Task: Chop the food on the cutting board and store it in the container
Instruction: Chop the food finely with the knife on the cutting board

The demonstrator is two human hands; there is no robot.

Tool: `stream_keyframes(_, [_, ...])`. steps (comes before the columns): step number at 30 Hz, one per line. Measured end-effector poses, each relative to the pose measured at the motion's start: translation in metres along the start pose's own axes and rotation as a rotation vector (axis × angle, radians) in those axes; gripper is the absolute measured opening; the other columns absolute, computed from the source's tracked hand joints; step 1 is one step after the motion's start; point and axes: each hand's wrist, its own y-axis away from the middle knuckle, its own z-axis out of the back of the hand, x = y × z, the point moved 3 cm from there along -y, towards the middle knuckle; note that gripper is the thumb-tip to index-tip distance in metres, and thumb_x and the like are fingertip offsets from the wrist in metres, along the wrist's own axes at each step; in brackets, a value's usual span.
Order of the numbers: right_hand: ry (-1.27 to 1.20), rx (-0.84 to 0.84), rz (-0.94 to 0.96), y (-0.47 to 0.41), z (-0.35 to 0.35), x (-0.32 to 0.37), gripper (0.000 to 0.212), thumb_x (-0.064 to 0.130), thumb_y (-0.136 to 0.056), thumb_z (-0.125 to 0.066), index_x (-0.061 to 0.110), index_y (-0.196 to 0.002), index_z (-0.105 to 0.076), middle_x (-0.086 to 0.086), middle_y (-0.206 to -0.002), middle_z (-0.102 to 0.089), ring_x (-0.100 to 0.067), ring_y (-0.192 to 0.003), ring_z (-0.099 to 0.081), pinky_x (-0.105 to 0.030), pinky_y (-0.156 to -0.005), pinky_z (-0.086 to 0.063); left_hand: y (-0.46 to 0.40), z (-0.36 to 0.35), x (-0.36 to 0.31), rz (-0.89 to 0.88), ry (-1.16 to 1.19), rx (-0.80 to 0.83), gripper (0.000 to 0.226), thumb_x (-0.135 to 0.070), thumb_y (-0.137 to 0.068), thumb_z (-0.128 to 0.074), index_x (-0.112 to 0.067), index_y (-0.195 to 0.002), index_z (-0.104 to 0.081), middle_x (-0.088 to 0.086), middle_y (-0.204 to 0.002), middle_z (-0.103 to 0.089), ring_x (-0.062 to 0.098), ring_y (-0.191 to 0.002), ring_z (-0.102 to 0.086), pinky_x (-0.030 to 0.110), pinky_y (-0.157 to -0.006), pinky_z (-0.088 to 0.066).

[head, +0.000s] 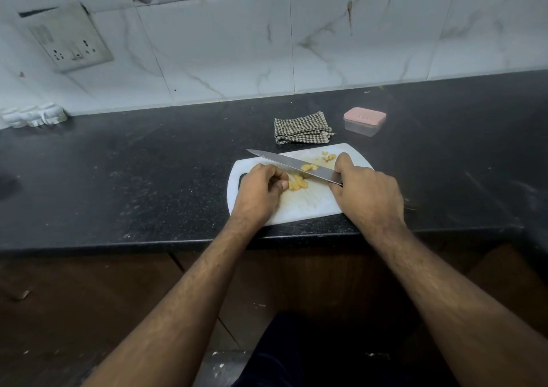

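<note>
A white cutting board (pixel 299 206) lies on the black speckled worktop (pixel 133 179), close to its front edge, with both of the person's bare forearms reaching over that edge onto it. The right hand (pixel 366 192) is wrapped around the handle of a long knife (pixel 292 166), the handle itself hidden inside the fist; the blade runs up and to the left across the board, its tip reaching past the board's far left corner. The left hand (pixel 258 192) sits on the left part of the board with its fingers curled, fingertips against a small heap of yellow food pieces (pixel 297 182); whether it actually pinches a piece or only steadies the heap is hard to tell from this angle. A few more yellow bits cling to the flat of the blade, and another small cluster (pixel 328 157) lies near the board's far edge, just beside the right hand's knuckles. Beyond the board, a folded checked cloth (pixel 301 128) rests on the worktop, and to its right stands a small clear container (pixel 364 121) with a pink lid on, well apart from the food. A switch and socket plate (pixel 69 38) is fixed to the marbled wall tiles at the left.
</note>
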Motion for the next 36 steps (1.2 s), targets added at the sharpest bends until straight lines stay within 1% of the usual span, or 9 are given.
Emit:
stream_keyframes(4, [0.001, -0.005, 0.003, 0.0005, -0.0011, 0.0005, 0.022, 0.040, -0.100, -0.052, 0.025, -0.114, -0.042, 0.005, -0.077, -0.060, -0.020, -0.068, -0.062, -0.037, -0.063, -0.056, 0.0021, 0.0008, 0.0003, 0.024, 0.061, -0.022, 0.006, -0.022, -0.095, -0.072, -0.025, -0.091, -0.069, -0.010, -0.097, -0.066, 0.002, -0.087, -0.058, 0.008, -0.074, -0.040])
stream_keyframes(10, [0.028, -0.007, -0.001, 0.0000, -0.0017, 0.0000, 0.021, 0.040, -0.102, -0.050, 0.026, -0.115, -0.041, 0.005, -0.075, -0.052, -0.019, -0.064, -0.052, -0.032, -0.057, -0.044, 0.0040, 0.0027, 0.0016, 0.018, 0.117, -0.032, 0.005, -0.019, -0.097, -0.069, -0.021, -0.093, -0.071, -0.012, -0.092, -0.069, 0.001, -0.084, -0.059, 0.003, -0.068, -0.039])
stream_keyframes(13, [0.010, 0.014, -0.012, -0.0003, -0.0012, 0.0003, 0.022, 0.040, -0.102, -0.050, 0.026, -0.117, -0.042, 0.004, -0.079, -0.059, -0.018, -0.067, -0.056, -0.033, -0.059, -0.048, 0.0045, 0.0028, 0.0008, 0.010, 0.154, 0.002, 0.005, -0.022, -0.098, -0.068, -0.022, -0.094, -0.071, -0.014, -0.091, -0.071, 0.000, -0.089, -0.062, 0.007, -0.071, -0.041])
stream_keyframes(15, [0.001, 0.009, -0.019, -0.0001, 0.0002, 0.0004, 0.023, 0.040, -0.101, -0.051, 0.025, -0.117, -0.043, 0.002, -0.084, -0.065, -0.020, -0.071, -0.061, -0.035, -0.063, -0.053, 0.0041, 0.0021, 0.0002, 0.017, 0.159, 0.022, 0.008, -0.026, -0.099, -0.066, -0.022, -0.093, -0.070, -0.014, -0.090, -0.070, 0.000, -0.087, -0.061, 0.007, -0.068, -0.040])
stream_keyframes(19, [0.007, 0.005, -0.030, 0.0013, 0.0006, 0.0015, 0.022, 0.041, -0.101, -0.051, 0.025, -0.114, -0.043, 0.002, -0.083, -0.065, -0.019, -0.071, -0.061, -0.036, -0.064, -0.055, 0.0031, 0.0005, 0.0000, 0.012, 0.107, 0.032, 0.018, -0.029, -0.105, -0.055, -0.019, -0.096, -0.066, -0.012, -0.089, -0.067, 0.001, -0.081, -0.057, 0.008, -0.063, -0.037])
stream_keyframes(22, [0.009, 0.004, -0.038, 0.0012, -0.0005, 0.0017, 0.024, 0.042, -0.100, -0.054, 0.026, -0.114, -0.044, 0.003, -0.081, -0.065, -0.018, -0.070, -0.063, -0.039, -0.065, -0.059, 0.0033, 0.0011, 0.0009, 0.002, 0.106, 0.028, 0.023, -0.029, -0.108, -0.049, -0.022, -0.097, -0.068, -0.010, -0.094, -0.070, 0.003, -0.088, -0.060, 0.007, -0.071, -0.038])
stream_keyframes(28, [0.009, 0.023, -0.046, 0.0002, -0.0004, 0.0021, 0.025, 0.043, -0.100, -0.054, 0.027, -0.116, -0.044, 0.004, -0.083, -0.064, -0.017, -0.070, -0.062, -0.039, -0.067, -0.060, 0.0043, 0.0054, 0.0003, 0.016, 0.140, 0.016, 0.029, -0.026, -0.108, -0.048, -0.018, -0.104, -0.076, -0.010, -0.103, -0.073, 0.006, -0.100, -0.063, 0.021, -0.091, -0.045])
stream_keyframes(33, [0.006, 0.026, -0.049, -0.0003, -0.0007, 0.0022, 0.025, 0.043, -0.099, -0.055, 0.027, -0.116, -0.044, 0.004, -0.084, -0.065, -0.017, -0.070, -0.063, -0.040, -0.066, -0.060, 0.0069, 0.0064, -0.0020, 0.005, 0.181, 0.112, 0.031, -0.024, -0.109, -0.048, -0.013, -0.122, -0.073, -0.010, -0.112, -0.061, 0.008, -0.111, -0.060, 0.023, -0.101, -0.044])
stream_keyframes(36, [0.007, 0.035, -0.052, 0.0001, -0.0002, 0.0023, 0.025, 0.043, -0.100, -0.054, 0.027, -0.116, -0.044, 0.004, -0.085, -0.066, -0.016, -0.071, -0.063, -0.040, -0.067, -0.060, 0.0079, 0.0069, 0.0002, 0.001, 0.245, 0.164, 0.031, -0.022, -0.108, -0.048, -0.015, -0.129, -0.069, -0.004, -0.124, -0.059, 0.010, -0.119, -0.058, 0.024, -0.106, -0.044])
